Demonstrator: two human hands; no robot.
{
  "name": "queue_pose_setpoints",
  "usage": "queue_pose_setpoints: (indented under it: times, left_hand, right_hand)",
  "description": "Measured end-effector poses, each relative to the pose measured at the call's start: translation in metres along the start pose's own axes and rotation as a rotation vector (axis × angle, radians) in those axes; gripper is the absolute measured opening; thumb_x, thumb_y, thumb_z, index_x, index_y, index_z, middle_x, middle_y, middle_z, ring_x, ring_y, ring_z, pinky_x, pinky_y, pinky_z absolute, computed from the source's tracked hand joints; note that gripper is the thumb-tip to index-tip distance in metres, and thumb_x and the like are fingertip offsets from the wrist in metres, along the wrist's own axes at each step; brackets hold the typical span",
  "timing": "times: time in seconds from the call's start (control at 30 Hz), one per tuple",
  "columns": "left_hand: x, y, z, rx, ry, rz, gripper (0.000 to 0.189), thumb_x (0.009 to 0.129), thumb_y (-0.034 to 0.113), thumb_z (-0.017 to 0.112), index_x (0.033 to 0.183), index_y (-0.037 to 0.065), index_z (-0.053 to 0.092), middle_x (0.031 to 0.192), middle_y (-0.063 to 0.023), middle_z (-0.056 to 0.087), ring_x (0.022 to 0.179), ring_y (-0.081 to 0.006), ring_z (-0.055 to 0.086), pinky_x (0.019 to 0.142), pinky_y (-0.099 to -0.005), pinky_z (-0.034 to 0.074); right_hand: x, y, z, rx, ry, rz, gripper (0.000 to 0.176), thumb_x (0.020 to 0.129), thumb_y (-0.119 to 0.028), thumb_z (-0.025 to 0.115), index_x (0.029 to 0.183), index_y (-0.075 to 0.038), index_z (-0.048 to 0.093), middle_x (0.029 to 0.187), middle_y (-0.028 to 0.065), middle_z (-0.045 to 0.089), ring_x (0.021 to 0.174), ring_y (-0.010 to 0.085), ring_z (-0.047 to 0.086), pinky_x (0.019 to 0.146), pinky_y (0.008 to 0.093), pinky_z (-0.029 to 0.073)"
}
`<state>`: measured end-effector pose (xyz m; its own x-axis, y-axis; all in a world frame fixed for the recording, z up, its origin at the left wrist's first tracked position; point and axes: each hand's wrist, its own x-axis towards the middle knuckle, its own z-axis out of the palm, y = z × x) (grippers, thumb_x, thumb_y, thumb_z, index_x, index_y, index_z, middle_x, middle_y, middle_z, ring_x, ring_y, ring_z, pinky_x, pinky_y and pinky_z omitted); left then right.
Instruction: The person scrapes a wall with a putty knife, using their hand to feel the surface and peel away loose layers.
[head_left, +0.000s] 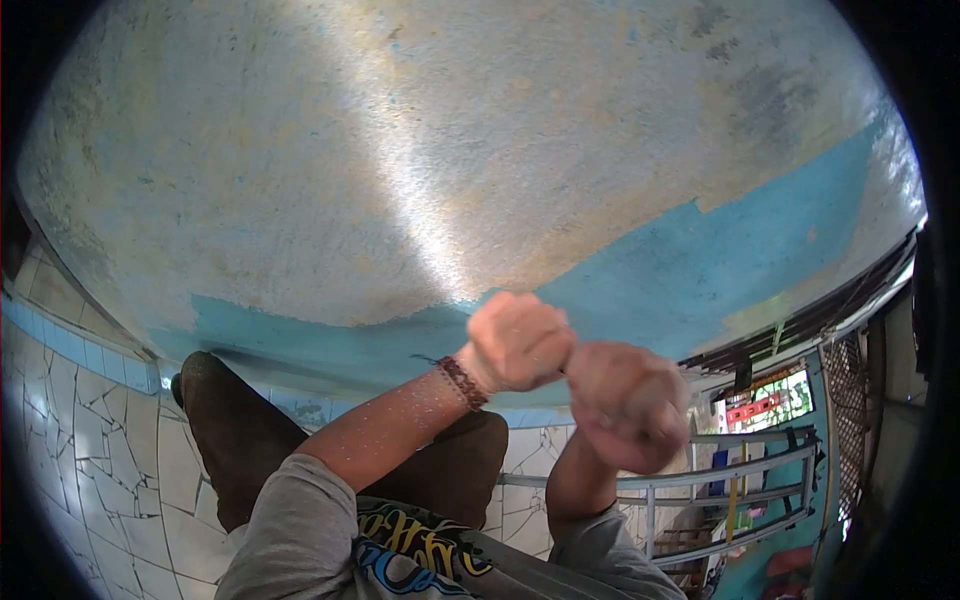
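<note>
Left hand [515,342] and right hand [628,405], fingers curled shut into fists and touching each other, are raised near the wall [400,150], level with its blue band; blur hides whether either holds anything.

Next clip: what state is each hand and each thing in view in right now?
Left hand: clenched in a fist.
Right hand: clenched in a fist, blurred.
Brown beaded bracelet: worn on the left wrist.
Blue and beige painted wall: paint patchy and worn.
White tiled floor: laid in irregular broken pieces.
</note>
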<state>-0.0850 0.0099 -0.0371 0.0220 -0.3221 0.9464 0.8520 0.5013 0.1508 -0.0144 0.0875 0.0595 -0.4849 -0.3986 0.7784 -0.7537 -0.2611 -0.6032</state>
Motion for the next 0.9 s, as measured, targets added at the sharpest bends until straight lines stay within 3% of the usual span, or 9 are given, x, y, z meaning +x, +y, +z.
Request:
queue_pose_setpoints:
  times: [0.03, 0.17, 0.37, 0.47, 0.6, 0.7, 0.9]
  left_hand:
    - [0.008, 0.002, 0.004, -0.006, 0.035, 0.019, 0.032, 0.064, -0.005, 0.067, 0.059, 0.013, 0.041, 0.057, 0.0003, 0.038, 0.046, -0.0167, 0.042, 0.043, -0.03, 0.026]
    - [0.015, 0.004, 0.011, -0.036, 0.07, -0.007, 0.033, 0.064, -0.006, 0.066, 0.059, 0.013, 0.04, 0.058, 0.0009, 0.039, 0.047, -0.0159, 0.043, 0.044, -0.0295, 0.026]
    - [0.016, 0.005, 0.007, -0.032, 0.042, -0.025, 0.035, 0.064, -0.008, 0.066, 0.059, 0.013, 0.038, 0.058, 0.0013, 0.04, 0.047, -0.0161, 0.043, 0.044, -0.0294, 0.027]
    - [0.011, 0.002, 0.007, -0.02, 0.047, -0.051, 0.036, 0.063, -0.008, 0.066, 0.058, 0.013, 0.038, 0.058, 0.0013, 0.039, 0.047, -0.0163, 0.042, 0.044, -0.03, 0.027]
    - [-0.002, 0.001, -0.004, -0.011, -0.002, -0.103, 0.037, 0.062, -0.009, 0.066, 0.057, 0.013, 0.037, 0.057, 0.001, 0.039, 0.046, -0.0168, 0.042, 0.043, -0.0306, 0.027]
    - [0.02, 0.007, 0.005, -0.025, 0.06, -0.061, 0.037, 0.062, -0.009, 0.066, 0.057, 0.013, 0.036, 0.057, 0.0006, 0.038, 0.046, -0.0169, 0.041, 0.043, -0.0306, 0.027]
    - [0.0, 0.001, -0.002, 0.04, 0.033, -0.137, 0.038, 0.062, -0.01, 0.065, 0.056, 0.013, 0.036, 0.056, 0.0004, 0.038, 0.047, -0.0161, 0.042, 0.043, -0.0304, 0.026]
  right_hand:
    - [0.003, -0.006, 0.002, -0.023, 0.0, -0.036, 0.033, 0.093, -0.022, 0.043, 0.062, -0.01, 0.044, 0.058, 0.0028, 0.046, 0.047, 0.0151, 0.039, 0.048, 0.0344, 0.031]
    - [0.005, -0.009, 0.003, 0.04, 0.085, -0.044, 0.039, 0.092, -0.024, 0.052, 0.06, -0.004, 0.042, 0.056, 0.0096, 0.05, 0.045, 0.0217, 0.044, 0.046, 0.0362, 0.036]
    - [0.007, -0.016, 0.003, 0.001, 0.088, 0.0, 0.045, 0.091, -0.028, 0.056, 0.056, -0.004, 0.04, 0.054, 0.0083, 0.05, 0.046, 0.0217, 0.045, 0.045, 0.0362, 0.035]
    - [0.009, -0.003, 0.01, -0.035, 0.065, -0.028, 0.035, 0.092, -0.024, 0.047, 0.061, -0.008, 0.044, 0.056, 0.0049, 0.048, 0.045, 0.016, 0.041, 0.047, 0.0348, 0.034]
    - [0.0, 0.004, 0.011, -0.105, 0.078, 0.093, 0.034, 0.091, -0.025, 0.047, 0.061, -0.01, 0.046, 0.054, 0.0032, 0.047, 0.043, 0.0148, 0.041, 0.046, 0.034, 0.035]
    - [0.012, -0.012, 0.008, -0.001, 0.064, -0.016, 0.045, 0.089, -0.031, 0.057, 0.057, -0.003, 0.043, 0.053, 0.0093, 0.051, 0.041, 0.0221, 0.043, 0.042, 0.0356, 0.033]
    - [0.005, 0.008, 0.002, 0.003, 0.073, 0.072, 0.037, 0.089, -0.027, 0.052, 0.06, -0.004, 0.043, 0.053, 0.0072, 0.048, 0.039, 0.0199, 0.039, 0.04, 0.035, 0.032]
